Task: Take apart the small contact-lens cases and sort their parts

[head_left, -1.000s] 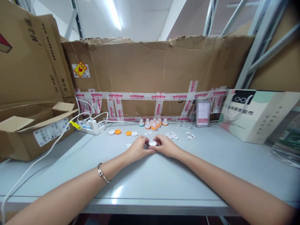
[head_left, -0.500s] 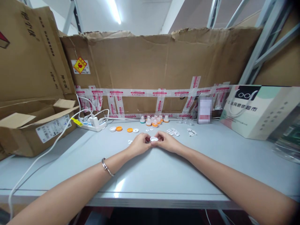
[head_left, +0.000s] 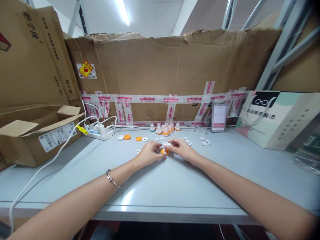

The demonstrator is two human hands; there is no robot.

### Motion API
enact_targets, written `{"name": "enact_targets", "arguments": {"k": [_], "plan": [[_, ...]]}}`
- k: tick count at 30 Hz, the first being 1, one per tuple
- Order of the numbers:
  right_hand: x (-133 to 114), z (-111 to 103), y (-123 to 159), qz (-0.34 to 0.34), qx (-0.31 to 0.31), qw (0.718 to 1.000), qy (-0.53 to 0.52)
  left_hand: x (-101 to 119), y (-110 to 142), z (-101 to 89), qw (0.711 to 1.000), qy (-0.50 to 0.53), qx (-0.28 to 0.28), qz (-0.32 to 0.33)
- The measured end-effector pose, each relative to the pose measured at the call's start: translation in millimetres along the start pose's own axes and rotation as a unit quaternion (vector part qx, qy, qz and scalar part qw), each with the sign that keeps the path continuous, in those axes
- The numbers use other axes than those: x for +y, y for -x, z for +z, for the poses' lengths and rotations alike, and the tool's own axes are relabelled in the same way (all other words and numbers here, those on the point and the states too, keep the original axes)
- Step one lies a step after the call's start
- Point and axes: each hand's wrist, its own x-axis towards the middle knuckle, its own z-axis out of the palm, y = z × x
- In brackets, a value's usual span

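My left hand has its fingers closed on the edge of an orange ring, which shows something white at its centre. Just above that ring, a small white round cap is pinched in my right hand, tilted and apart from the orange piece. Behind both hands stands a cluster of clear-topped pieces with orange bases, along with one on a teal base. Loose orange rings and white rings lie to the left. A few tiny white parts are partly hidden behind my left hand.
Small white pieces lie in groups to the right, near clear plastic parts. A phone leans against the cardboard wall. A power strip and open carton stand left; a paper bag stands right.
My right hand has lifted the white cap up and away, uncovering the orange ring at my left fingers. Both hands have shifted slightly; the other parts stay in place.
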Motion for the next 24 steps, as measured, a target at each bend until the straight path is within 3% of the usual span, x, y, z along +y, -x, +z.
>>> {"name": "enact_targets", "arguments": {"k": [3,6,9,12,15,16,18,21,24], "plan": [[-1.5,-2.2,0.1,-0.032,0.023,0.999,-0.035,4.8,2.6,-6.1,0.995,0.032,0.056,0.076],[-2.3,-2.0,0.5,-0.052,-0.017,0.995,-0.089,11.0,3.1,-11.0,0.985,0.047,0.03,0.163],[-1.0,-1.0,0.6,-0.048,-0.048,0.992,-0.111,11.8,-1.1,-19.8,0.982,0.04,0.002,0.187],[1.8,-1.8,0.2,-0.04,-0.022,0.995,-0.085,-1.3,-7.8,-45.1,0.989,-0.008,0.025,0.145],[4.9,-3.1,1.1,-0.024,-0.016,0.999,-0.027,-29.5,-10.5,-85.9,0.99,-0.117,0.075,0.016],[6.0,-3.3,1.7,-0.02,-0.025,0.999,-0.01,-40.2,-9.7,-99.5,0.982,-0.173,0.059,-0.037],[8.1,-2.9,2.7,-0.02,-0.047,0.999,0.016,-59.6,-6.5,-121.0,0.975,-0.203,0.031,-0.079],[11.1,-1.6,3.2,-0.027,-0.057,0.997,0.044,-77.7,-2.5,-132.6,0.971,-0.217,-0.019,-0.095],[12.9,-1.1,2.8,-0.028,-0.053,0.996,0.071,-84.7,-3.6,-126.0,0.966,-0.231,-0.049,-0.102]]}}
